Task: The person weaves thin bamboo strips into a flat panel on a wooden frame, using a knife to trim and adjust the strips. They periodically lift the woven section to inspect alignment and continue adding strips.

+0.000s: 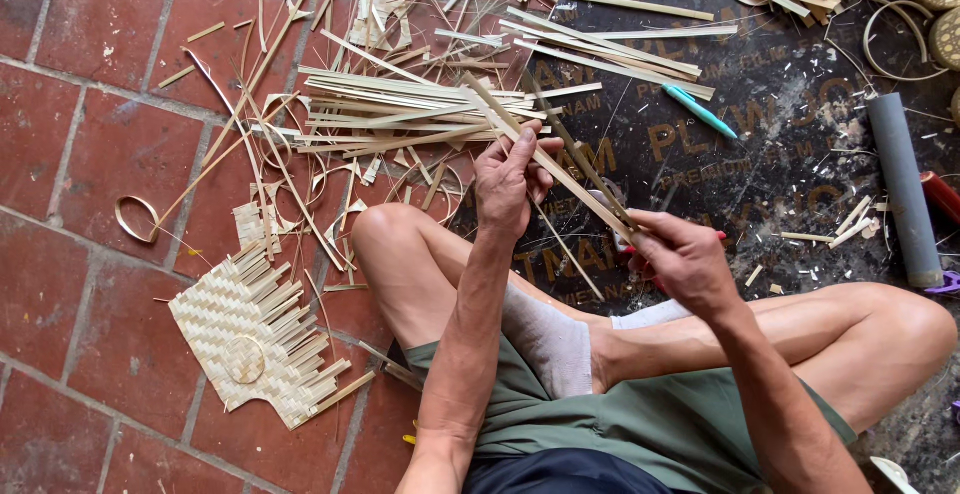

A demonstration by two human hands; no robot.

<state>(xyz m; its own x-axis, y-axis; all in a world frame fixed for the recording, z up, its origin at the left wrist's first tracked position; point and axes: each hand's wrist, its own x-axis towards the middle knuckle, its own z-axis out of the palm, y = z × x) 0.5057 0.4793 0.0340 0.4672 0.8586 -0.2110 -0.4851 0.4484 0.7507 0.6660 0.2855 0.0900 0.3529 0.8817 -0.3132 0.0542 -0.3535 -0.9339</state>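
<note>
1. Head view, posture: the person sits cross-legged on a red brick floor [90,154], partly over a dark printed plastic sheet [780,144].
2. Head view, left hand [508,182]: the fingers are closed around a long pale bamboo strip [560,169], gripping it near its middle, thumb side up.
3. Head view, right hand [680,259]: the fingers are curled shut on the lower end of the same bamboo strip. A red-handled tool [640,251] shows partly under this hand; whether the hand grips it cannot be told.
4. Strip position: it runs diagonally from upper left to lower right, held above the knees between both hands.
5. Surroundings: a pile of loose bamboo strips [400,114] lies just beyond the left hand. A partly woven bamboo mat [250,339] lies on the bricks, left of the person's knee.
6. On the sheet: a teal pen-like tool [700,111] and a grey tube [903,189] lie well apart from the hands.
</note>
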